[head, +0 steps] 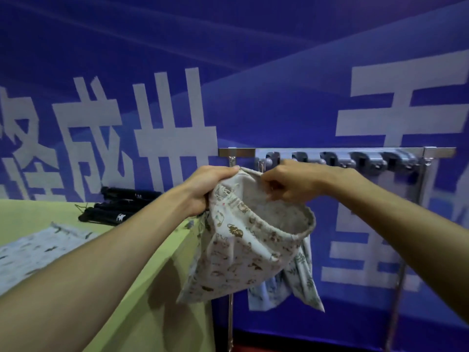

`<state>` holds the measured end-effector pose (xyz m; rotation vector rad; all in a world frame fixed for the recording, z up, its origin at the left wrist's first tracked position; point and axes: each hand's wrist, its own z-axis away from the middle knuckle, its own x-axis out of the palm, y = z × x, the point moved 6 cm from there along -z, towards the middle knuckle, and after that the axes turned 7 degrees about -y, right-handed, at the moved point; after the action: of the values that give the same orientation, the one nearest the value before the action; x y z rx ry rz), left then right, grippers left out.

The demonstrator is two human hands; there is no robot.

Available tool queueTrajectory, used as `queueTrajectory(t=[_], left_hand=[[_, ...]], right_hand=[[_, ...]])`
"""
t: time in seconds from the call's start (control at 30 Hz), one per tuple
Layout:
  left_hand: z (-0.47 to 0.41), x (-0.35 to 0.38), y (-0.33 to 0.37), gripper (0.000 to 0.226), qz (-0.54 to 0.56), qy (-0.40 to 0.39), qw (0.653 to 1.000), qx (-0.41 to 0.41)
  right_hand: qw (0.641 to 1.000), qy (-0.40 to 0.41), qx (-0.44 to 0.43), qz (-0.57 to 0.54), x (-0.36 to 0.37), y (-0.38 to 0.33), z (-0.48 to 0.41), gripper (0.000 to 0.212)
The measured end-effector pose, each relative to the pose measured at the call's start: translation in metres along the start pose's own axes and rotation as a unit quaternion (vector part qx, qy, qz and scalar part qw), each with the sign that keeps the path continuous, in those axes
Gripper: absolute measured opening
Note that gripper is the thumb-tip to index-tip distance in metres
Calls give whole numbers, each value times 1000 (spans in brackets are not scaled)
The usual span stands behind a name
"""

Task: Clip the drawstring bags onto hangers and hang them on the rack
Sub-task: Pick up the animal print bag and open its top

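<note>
Drawstring bag hangs in mid-air in front of the rack, its mouth gaping, held by the rim alone. The left grip is curled round a bunched corner, and the right grip pinches the far edge. No hanger shows on it; whether one is hidden I cannot tell. As I judge it, the thin pinch could slip and let the cloth sag, or the loose body could snag the hung bag behind and pull it off the rail.
</note>
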<state>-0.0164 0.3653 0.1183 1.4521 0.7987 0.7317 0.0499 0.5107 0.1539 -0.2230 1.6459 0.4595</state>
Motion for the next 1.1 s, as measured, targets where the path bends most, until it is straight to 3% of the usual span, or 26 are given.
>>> queueTrajectory(t=[0.13, 0.23, 0.43, 0.63, 0.73, 0.9, 1.1], left_hand=[[0, 0, -24, 23, 43, -17, 998, -43], [7, -10, -33, 22, 59, 15, 997, -41], [37, -27, -57, 35, 84, 70, 993, -47], [78, -77, -76, 20, -44, 158, 986, -15], [84, -103, -87, 19, -114, 189, 975, -14], [82, -143, -122, 23, -159, 224, 961, -35], [74, -187, -161, 29, -71, 284, 954, -56]], right_hand=[[1000, -17, -19, -8, 8, -1, -6, 20], [999, -1, -18, -39, 4, -2, -15, 21], [981, 55, -37, -184, -2, -24, -38, 20], [958, -72, -86, -265, 39, -73, -76, 20], [955, -80, -95, -271, 52, -85, -97, 22], [966, -46, -75, -241, 72, -91, -142, 21], [938, 19, -72, -338, 78, -111, -216, 11]])
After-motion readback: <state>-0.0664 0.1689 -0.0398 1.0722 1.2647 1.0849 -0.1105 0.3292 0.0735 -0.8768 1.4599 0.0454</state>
